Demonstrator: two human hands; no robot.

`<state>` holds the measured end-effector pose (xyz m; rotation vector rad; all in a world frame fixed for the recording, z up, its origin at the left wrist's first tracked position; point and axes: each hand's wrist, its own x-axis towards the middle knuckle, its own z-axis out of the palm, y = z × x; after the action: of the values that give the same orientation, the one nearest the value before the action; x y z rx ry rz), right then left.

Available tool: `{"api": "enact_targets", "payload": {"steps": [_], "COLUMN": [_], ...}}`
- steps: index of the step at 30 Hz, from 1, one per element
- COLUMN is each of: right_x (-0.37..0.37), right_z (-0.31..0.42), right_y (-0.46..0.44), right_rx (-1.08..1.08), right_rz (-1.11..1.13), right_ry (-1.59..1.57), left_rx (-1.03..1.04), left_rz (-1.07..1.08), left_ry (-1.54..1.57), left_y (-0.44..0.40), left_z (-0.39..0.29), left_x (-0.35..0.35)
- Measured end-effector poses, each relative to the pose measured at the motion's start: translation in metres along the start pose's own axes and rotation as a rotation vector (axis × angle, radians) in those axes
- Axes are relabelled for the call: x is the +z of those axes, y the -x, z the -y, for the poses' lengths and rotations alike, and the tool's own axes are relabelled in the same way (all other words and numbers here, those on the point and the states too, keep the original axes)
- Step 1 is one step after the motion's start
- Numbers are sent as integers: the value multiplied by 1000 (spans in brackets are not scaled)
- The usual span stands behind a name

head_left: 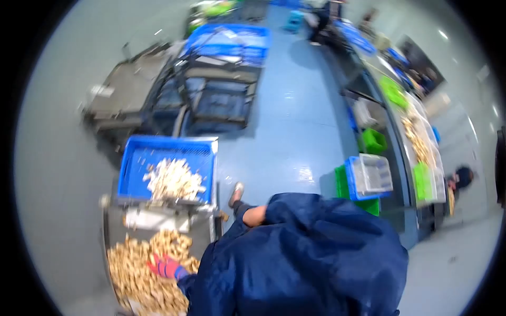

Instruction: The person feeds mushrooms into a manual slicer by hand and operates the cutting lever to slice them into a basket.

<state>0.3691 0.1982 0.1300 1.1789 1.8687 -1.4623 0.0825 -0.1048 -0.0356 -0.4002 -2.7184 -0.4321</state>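
My left hand, in a pink-red glove with a blue cuff, lies on a heap of tan, knobbly pieces that look like ginger root. Its fingers look apart, and I see nothing gripped in them, though the picture is smeared. The heap covers a metal-edged work table at lower left. Just beyond it, a blue plastic crate holds a mound of paler, cut-looking pieces. My right hand is out of sight, with the dark blue coat filling the lower middle.
Metal tables and a dark frame stand ahead on the left. More blue crates sit behind them. Along the right runs a long bench with green and white baskets. Stacked crates stand beside it. People are at the far end and right.
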Motion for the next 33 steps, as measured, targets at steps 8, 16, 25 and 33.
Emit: {"api": "enact_targets", "payload": {"steps": [8,16,25,33], "right_x": [-62,7,30,23], "right_z": [77,137,135,128], "right_y": [-40,-87,-126,-127], "right_rx": [-565,-900,-759,-725], "right_rz": [-48,-242,-4,70], "right_ry": [-244,-129,-214,-173], "left_rx": [-141,-405,-47,-348], "left_rz": [200,355,478,222], "left_ry": [53,676,18,637], "left_y": [-9,21,-8,-37], "left_z": [-8,-78,-134,-121], "left_x": [-44,-90,-10,-40]}}
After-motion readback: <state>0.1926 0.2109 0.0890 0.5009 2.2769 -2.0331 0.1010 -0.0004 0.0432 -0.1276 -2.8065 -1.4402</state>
